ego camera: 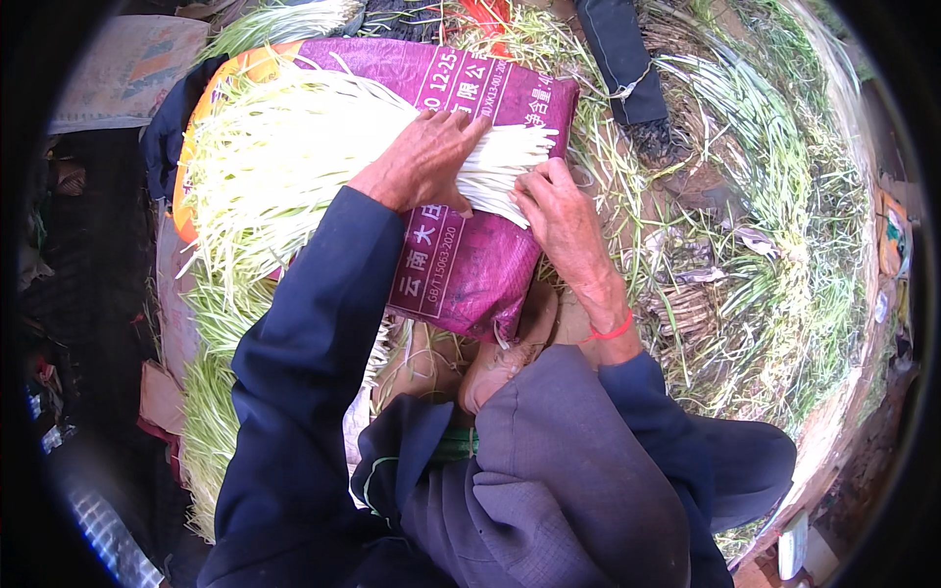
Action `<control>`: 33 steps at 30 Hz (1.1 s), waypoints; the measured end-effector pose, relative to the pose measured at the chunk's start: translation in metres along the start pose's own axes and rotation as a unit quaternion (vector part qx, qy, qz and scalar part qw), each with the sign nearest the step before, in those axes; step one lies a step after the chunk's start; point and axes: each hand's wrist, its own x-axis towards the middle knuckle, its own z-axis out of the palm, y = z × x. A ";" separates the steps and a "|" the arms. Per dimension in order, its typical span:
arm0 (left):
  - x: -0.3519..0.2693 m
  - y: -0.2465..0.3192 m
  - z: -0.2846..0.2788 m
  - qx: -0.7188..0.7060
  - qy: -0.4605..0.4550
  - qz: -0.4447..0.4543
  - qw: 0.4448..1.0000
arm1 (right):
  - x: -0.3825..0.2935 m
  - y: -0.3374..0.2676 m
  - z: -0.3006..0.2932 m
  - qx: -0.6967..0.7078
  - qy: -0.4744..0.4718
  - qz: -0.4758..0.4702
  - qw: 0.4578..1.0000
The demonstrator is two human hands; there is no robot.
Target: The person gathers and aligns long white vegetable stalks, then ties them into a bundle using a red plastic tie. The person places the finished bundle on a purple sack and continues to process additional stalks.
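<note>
A large bundle of pale, thin vegetable stalks (pixel 309 147), perhaps garlic chives, lies across a purple woven plastic sack (pixel 478 272) with an orange end. My left hand (pixel 426 158) presses over the bundle near its white cut ends, its thumb on the near side. My right hand (pixel 562 220), with a red cord round the wrist, has its fingers curled at the white ends, thumb and fingertips touching the lowest stalks. Whether it pinches a single stalk is too small to tell.
More green stalks (pixel 209 389) lie at the left, and another bundle (pixel 294 26) at the top. Loose stalks and trimmings (pixel 779 279) cover the ground at the right. Red strings (pixel 489 18) lie beyond the sack. A dark trouser leg or sleeve (pixel 621 59) reaches in at the top right.
</note>
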 end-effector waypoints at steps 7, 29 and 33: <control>-0.006 -0.003 0.008 0.007 0.041 0.024 0.999 | -0.001 0.003 -0.001 -0.034 0.017 -0.015 0.999; -0.027 0.007 0.017 0.088 0.078 0.059 0.991 | 0.037 0.027 -0.030 0.041 0.098 0.064 0.992; -0.027 0.007 0.017 0.080 0.077 0.055 0.992 | 0.040 0.021 -0.028 0.022 0.034 0.004 0.999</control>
